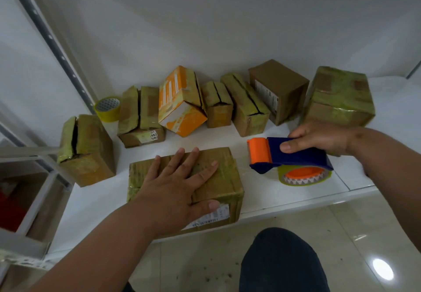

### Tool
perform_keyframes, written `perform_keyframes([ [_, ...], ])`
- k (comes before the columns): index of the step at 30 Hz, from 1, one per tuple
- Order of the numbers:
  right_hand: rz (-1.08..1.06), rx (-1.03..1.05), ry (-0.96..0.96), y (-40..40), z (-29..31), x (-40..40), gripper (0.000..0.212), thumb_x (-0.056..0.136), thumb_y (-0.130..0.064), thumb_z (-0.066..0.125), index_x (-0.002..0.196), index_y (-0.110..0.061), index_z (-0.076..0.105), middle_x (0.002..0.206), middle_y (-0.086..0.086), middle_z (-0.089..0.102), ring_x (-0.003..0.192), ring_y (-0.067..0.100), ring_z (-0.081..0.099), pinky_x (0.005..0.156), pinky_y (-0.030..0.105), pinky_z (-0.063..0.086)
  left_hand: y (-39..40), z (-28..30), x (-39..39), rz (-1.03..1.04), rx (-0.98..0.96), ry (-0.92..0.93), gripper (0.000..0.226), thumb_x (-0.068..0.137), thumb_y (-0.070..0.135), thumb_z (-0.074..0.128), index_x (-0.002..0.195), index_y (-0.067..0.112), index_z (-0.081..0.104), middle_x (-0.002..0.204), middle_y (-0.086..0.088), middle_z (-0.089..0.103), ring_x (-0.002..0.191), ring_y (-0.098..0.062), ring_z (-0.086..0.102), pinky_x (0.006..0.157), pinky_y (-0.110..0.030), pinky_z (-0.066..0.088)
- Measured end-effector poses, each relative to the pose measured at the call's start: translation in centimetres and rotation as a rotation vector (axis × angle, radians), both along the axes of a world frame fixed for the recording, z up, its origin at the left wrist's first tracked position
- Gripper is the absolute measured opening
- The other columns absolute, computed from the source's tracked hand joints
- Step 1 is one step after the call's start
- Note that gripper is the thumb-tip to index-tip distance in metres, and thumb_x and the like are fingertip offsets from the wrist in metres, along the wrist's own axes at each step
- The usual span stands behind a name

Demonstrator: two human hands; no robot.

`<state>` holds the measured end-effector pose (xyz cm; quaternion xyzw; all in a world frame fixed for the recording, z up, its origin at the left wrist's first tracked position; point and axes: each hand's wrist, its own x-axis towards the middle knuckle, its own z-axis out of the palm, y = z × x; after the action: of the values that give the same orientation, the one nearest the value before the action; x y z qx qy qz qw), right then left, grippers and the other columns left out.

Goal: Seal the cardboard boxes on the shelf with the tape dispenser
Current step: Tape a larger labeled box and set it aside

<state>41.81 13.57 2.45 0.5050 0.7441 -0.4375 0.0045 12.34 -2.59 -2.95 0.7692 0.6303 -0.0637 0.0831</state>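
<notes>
A: Stock on the white laminate shelf (262,196)?

B: Nine cardboard boxes, brown, most wrapped in glossy yellowed tape; one is the orange-and-white printed carton (180,102), tilted. A spare yellow tape roll (107,109) stands at the back left.

A: Hands?

B: The left hand (180,187) lies flat, fingers spread, on the nearest brown taped box (230,178). The right hand (319,138) grips the blue-and-orange plastic tape dispenser (289,155) just beside it. The labels are illegible.
</notes>
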Motion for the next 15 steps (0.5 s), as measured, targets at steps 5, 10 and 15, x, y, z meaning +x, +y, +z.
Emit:
perform_keyframes([
  [5, -0.004, -0.072, 0.027, 0.0, -0.3, 0.3, 0.097, 0.026, -0.078, 0.079, 0.092, -0.008, 0.072, 0.087, 0.012, 0.075, 0.081, 0.031, 0.072, 0.073, 0.037, 0.054, 0.0, -0.1, -0.4, -0.021, -0.006, -0.004, 0.073, 0.062, 0.09, -0.007, 0.126, 0.067, -0.034, 0.15, 0.016, -0.04, 0.139, -0.014, -0.037, 0.114, -0.05, -0.02],
  [10, -0.033, -0.141, 0.05, 0.0, -0.2, 0.3, 0.094, 0.023, -0.07, 0.086, 0.09, -0.005, 0.071, 0.089, 0.016, 0.074, 0.079, 0.029, 0.072, 0.073, 0.036, 0.054, 0.1, 0.1, -0.6, -0.036, -0.015, 0.0, 0.068, 0.067, 0.088, 0.0, 0.124, 0.07, -0.033, 0.149, 0.017, -0.041, 0.139, -0.013, -0.037, 0.113, -0.047, -0.023],
  [15, 0.007, -0.146, -0.018, 0.0, 0.5, 0.3, 0.092, 0.03, -0.068, 0.085, 0.095, -0.004, 0.071, 0.089, 0.015, 0.074, 0.079, 0.028, 0.072, 0.065, 0.032, 0.056, 0.6, 0.3, -1.5, -0.101, -0.043, 0.001, 0.07, 0.062, 0.091, -0.003, 0.12, 0.07, -0.037, 0.143, 0.02, -0.045, 0.139, -0.012, -0.037, 0.115, -0.047, -0.02],
])
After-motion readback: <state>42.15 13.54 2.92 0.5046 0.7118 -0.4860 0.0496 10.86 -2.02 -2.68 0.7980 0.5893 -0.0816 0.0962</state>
